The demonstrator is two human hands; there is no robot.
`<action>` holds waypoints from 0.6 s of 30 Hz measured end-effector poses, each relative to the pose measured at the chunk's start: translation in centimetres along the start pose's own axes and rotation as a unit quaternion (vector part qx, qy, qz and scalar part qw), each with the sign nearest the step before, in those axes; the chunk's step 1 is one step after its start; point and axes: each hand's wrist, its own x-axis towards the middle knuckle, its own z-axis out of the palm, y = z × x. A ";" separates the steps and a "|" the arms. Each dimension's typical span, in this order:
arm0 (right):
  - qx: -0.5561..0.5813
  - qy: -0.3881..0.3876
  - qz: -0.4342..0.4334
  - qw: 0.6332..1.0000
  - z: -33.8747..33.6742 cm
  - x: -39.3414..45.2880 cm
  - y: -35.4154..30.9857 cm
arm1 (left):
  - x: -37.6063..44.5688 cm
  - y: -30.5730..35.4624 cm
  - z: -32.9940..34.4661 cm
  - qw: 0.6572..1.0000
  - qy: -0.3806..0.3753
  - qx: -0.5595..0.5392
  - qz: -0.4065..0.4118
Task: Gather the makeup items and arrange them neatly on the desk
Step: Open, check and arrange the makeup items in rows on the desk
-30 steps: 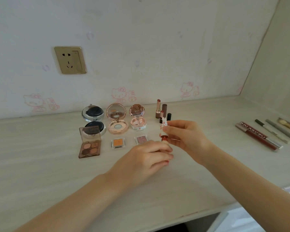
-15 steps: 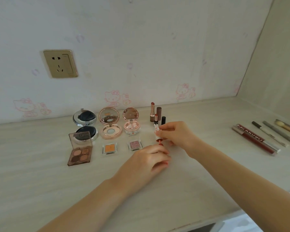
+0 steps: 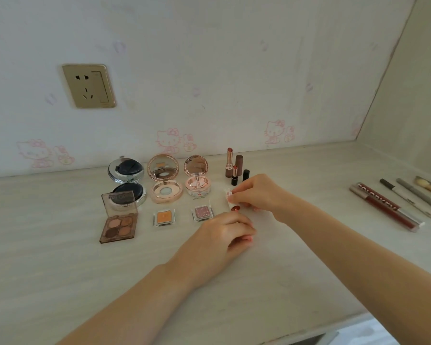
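Right hand (image 3: 256,192) pinching small white-capped lipstick (image 3: 230,199), red tip down, just above pale woodgrain bench (image 3: 60,270). Left hand (image 3: 224,235) curled just below; whether holding anything, cannot tell. Best set upright, gently, beside glossy lipsticks (image 3: 235,169) standing just beyond, clear of round mirrored compacts (image 3: 163,179) leftward.

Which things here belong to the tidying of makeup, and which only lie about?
Belong: small lipstick pinched in right hand; left hand; three open compacts; eyeshadow palette; two single eyeshadows; standing lipsticks; lip gloss tubes, pencils; desk.

Lying about: wall socket; cat stickers.
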 end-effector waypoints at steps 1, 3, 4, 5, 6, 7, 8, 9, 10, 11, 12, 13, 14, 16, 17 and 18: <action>0.000 -0.001 -0.002 1.000 0.1 0.0 -0.1 | 0.0 0.0 0.0 1.000 0.001 0.000 0.000; -0.003 -0.001 -0.005 1.000 0.2 0.1 -0.1 | -0.2 -0.1 0.0 1.000 0.004 -0.006 -0.005; -0.006 0.001 -0.008 1.000 0.3 0.1 -0.1 | -0.2 0.0 -0.1 1.000 0.005 -0.010 -0.007; -0.008 0.002 -0.010 1.000 0.4 0.2 -0.1 | -0.3 0.0 -0.1 1.000 0.006 -0.012 -0.009; -0.010 0.004 -0.010 1.000 0.5 0.3 0.0 | -0.4 0.0 -0.2 1.000 0.008 -0.011 -0.010; -0.012 0.007 -0.010 1.000 0.5 0.3 0.0 | -0.5 0.0 -0.2 1.000 0.009 -0.010 -0.009; -0.016 0.010 -0.010 1.000 0.6 0.4 0.1 | -0.5 0.0 -0.2 1.000 0.009 -0.010 -0.010; -0.020 0.012 -0.012 1.000 0.6 0.4 0.2 | -0.5 0.0 -0.3 1.000 0.009 -0.010 -0.010; -0.024 0.013 -0.015 1.000 0.6 0.5 0.3 | -0.6 0.0 -0.3 1.000 0.008 -0.009 -0.010; -0.027 0.014 -0.017 0.999 0.7 0.5 0.3 | -0.5 0.0 -0.2 1.000 0.007 -0.006 -0.009; -0.029 0.013 -0.017 0.999 0.6 0.5 0.3 | -0.5 0.1 -0.2 1.000 0.007 -0.002 -0.009; -0.030 0.011 -0.018 0.999 0.6 0.5 0.3 | -0.5 0.1 -0.2 1.000 0.008 0.002 -0.010; -0.032 0.009 -0.018 0.999 0.6 0.5 0.3 | -0.6 0.1 -0.2 1.000 0.010 0.006 -0.011; -0.035 0.006 -0.019 0.999 0.5 0.5 0.2 | -0.6 0.1 -0.2 1.000 0.011 0.009 -0.013; -0.037 0.004 -0.022 0.999 0.5 0.4 0.2 | -0.7 0.1 -0.2 1.000 0.012 0.005 -0.016; -0.039 0.004 -0.025 0.999 0.4 0.3 0.2 | -0.8 0.1 -0.3 1.000 0.011 0.001 -0.020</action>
